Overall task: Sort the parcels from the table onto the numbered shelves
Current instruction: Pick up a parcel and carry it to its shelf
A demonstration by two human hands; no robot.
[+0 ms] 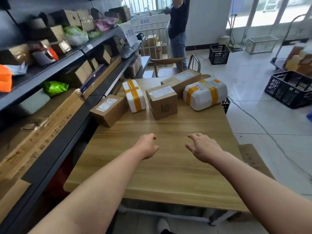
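Note:
Several parcels lie at the far end of the wooden table point(168, 166). A brown carton point(108, 110) sits at the left edge, beside a white foam box with yellow tape point(134, 95). A brown carton with a label point(162, 102) stands in the middle, a long brown carton point(181, 80) lies behind it, and a larger white foam box with yellow tape point(205, 93) is on the right. My left hand point(148, 146) and my right hand point(202, 147) hover over the bare table, short of the parcels, fingers loosely curled, holding nothing.
Dark shelves point(67, 102) full of cartons and bags run along the left. A person point(178, 27) stands past a chair point(168, 65) at the table's far end. Black crates point(290, 88) stand on the floor at right, with a cable point(263, 129) trailing across the tiles.

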